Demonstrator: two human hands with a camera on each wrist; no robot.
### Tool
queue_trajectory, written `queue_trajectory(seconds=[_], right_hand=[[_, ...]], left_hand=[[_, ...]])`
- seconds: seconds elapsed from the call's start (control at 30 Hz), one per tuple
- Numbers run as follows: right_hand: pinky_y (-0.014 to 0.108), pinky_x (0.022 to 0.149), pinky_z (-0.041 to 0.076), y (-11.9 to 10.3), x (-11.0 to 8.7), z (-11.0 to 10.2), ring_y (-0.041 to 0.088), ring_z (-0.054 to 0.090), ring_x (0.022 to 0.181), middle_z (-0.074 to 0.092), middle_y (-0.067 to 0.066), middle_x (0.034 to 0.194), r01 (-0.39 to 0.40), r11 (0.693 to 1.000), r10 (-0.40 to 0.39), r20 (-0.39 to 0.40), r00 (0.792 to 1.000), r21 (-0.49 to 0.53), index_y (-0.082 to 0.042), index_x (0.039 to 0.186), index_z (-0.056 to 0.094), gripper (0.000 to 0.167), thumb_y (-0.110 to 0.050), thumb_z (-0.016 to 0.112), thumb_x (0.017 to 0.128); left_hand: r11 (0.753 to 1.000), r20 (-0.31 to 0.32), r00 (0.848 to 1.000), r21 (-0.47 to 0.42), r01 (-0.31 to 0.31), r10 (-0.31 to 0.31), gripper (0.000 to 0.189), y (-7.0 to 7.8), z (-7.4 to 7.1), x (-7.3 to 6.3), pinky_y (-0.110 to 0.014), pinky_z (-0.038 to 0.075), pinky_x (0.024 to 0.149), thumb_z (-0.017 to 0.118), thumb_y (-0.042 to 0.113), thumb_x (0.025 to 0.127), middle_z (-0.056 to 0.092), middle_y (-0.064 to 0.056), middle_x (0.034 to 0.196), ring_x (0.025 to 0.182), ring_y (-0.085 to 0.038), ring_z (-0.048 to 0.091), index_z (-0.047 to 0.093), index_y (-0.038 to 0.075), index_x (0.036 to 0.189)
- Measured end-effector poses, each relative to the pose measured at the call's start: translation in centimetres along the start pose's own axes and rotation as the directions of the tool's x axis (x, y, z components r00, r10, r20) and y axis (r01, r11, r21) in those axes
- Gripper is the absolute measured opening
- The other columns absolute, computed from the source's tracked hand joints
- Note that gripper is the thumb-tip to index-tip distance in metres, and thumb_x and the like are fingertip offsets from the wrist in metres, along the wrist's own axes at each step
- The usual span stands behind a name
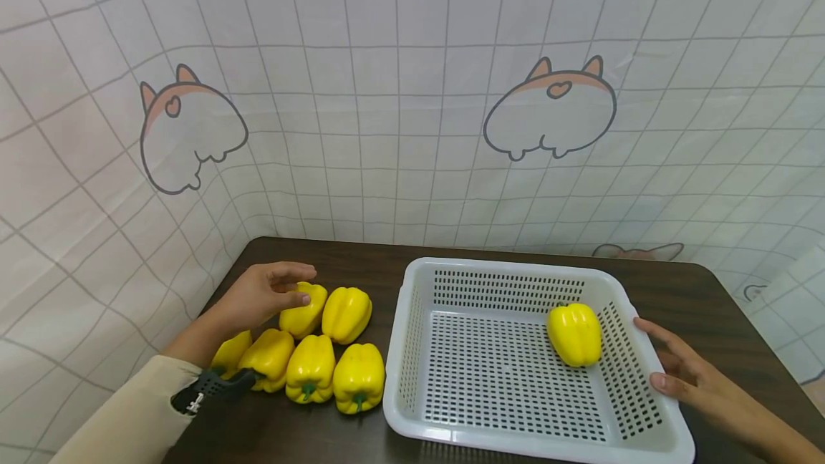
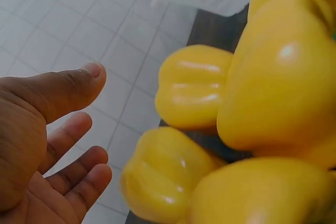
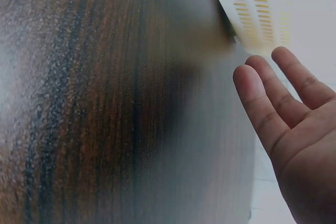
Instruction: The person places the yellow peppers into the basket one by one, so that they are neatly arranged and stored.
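Several yellow bell peppers [image 1: 310, 367] lie grouped on the dark table, left of a white perforated plastic basket [image 1: 394, 349]. My left hand [image 1: 264, 296] is over the back left pepper [image 1: 303, 317], partly covering it. In the left wrist view, that hand [image 2: 47, 145] has its thumb apart from its loosely bent fingers, and a gap separates it from the peppers [image 2: 194, 85]. One yellow bell pepper [image 1: 573, 335] sits inside the basket near its right wall. At the basket's right rim rests my right hand [image 1: 690, 371], its fingers extended [image 3: 262, 111] in the right wrist view.
The dark wood-grain table [image 1: 380, 253] ends at a back edge against a white grid-patterned cloth [image 1: 367, 92] with cartoon animal drawings. The same cloth hangs along the left and right sides. A black band with a device [image 1: 206, 389] circles the left wrist.
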State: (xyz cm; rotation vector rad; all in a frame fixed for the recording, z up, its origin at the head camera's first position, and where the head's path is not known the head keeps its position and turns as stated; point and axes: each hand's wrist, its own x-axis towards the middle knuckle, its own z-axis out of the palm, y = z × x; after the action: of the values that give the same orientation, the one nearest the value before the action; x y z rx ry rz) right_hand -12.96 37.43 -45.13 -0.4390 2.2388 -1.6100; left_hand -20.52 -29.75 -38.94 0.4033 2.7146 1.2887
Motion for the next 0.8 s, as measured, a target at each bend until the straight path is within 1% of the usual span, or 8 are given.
queue_trajectory(seconds=[0.17, 0.3, 0.47, 0.6, 0.7, 0.8], right_hand=[[0.049, 0.07, 0.062, 0.1, -0.1, 0.0, 0.021, 0.072, 0.103, 0.036, 0.047, 0.142, 0.001, 1.0, -0.001, -0.001, 1.0, -0.005, -0.042, 0.163, 0.008, 0.066, -0.019, 0.038, 0.108], [0.049, 0.07, 0.062, 0.1, -0.1, -0.1, 0.023, 0.072, 0.102, 0.038, 0.046, 0.141, -0.008, 1.0, 0.008, -0.004, 1.0, -0.01, -0.043, 0.162, 0.008, 0.066, -0.02, 0.038, 0.108], [0.049, 0.07, 0.062, 0.1, -0.1, -0.1, 0.023, 0.072, 0.102, 0.039, 0.045, 0.141, -0.017, 1.0, 0.017, -0.004, 1.0, -0.014, -0.043, 0.163, 0.007, 0.067, -0.021, 0.039, 0.108], [0.049, 0.07, 0.062, 0.0, -0.2, -0.1, 0.024, 0.072, 0.101, 0.04, 0.045, 0.14, -0.02, 1.0, 0.02, -0.003, 1.0, -0.013, -0.043, 0.163, 0.007, 0.067, -0.02, 0.038, 0.108], [0.05, 0.07, 0.062, -0.1, -0.2, 0.0, 0.025, 0.073, 0.101, 0.04, 0.045, 0.14, -0.02, 1.0, 0.02, 0.002, 1.0, -0.002, -0.044, 0.162, 0.007, 0.067, -0.019, 0.039, 0.108], [0.05, 0.07, 0.062, -0.1, -0.1, 0.1, 0.026, 0.073, 0.101, 0.04, 0.045, 0.139, -0.016, 1.0, 0.016, 0.011, 1.0, 0.007, -0.044, 0.162, 0.006, 0.068, -0.019, 0.038, 0.109]], left_hand=[[1.0, -0.002, 1.0, 0.011, 0.0, 0.0, 0.051, -1.0, -0.3, -0.1, -0.051, 0.05, 0.103, 0.077, 0.028, 0.094, 0.053, -0.013, 0.149, 0.133, -0.042, 0.052, 0.064, 0.005, 0.138], [1.0, 0.008, 1.0, 0.018, 0.014, -0.014, 0.05, -1.8, -0.6, -0.1, -0.051, 0.052, 0.101, 0.077, 0.026, 0.095, 0.05, -0.015, 0.152, 0.132, -0.044, 0.052, 0.063, 0.004, 0.138], [0.999, 0.035, 0.998, 0.019, 0.045, -0.045, 0.048, -2.3, -0.8, -0.2, -0.054, 0.052, 0.1, 0.077, 0.023, 0.094, 0.045, -0.018, 0.155, 0.132, -0.047, 0.05, 0.064, 0.004, 0.137], [0.996, 0.046, 0.996, 0.028, 0.08, -0.082, 0.046, -2.7, -1.0, 0.1, -0.051, 0.053, 0.098, 0.077, 0.022, 0.094, 0.043, -0.019, 0.156, 0.132, -0.047, 0.051, 0.065, 0.007, 0.136], [0.993, 0.051, 0.993, 0.051, 0.108, -0.111, 0.046, -3.1, -1.2, 0.4, -0.052, 0.053, 0.098, 0.078, 0.022, 0.093, 0.043, -0.019, 0.156, 0.135, -0.046, 0.048, 0.066, 0.009, 0.136], [0.989, 0.057, 0.99, 0.083, 0.125, -0.13, 0.048, -3.4, -1.3, 0.5, -0.058, 0.048, 0.103, 0.079, 0.025, 0.092, 0.044, -0.018, 0.156, 0.141, -0.047, 0.039, 0.066, 0.01, 0.136]])
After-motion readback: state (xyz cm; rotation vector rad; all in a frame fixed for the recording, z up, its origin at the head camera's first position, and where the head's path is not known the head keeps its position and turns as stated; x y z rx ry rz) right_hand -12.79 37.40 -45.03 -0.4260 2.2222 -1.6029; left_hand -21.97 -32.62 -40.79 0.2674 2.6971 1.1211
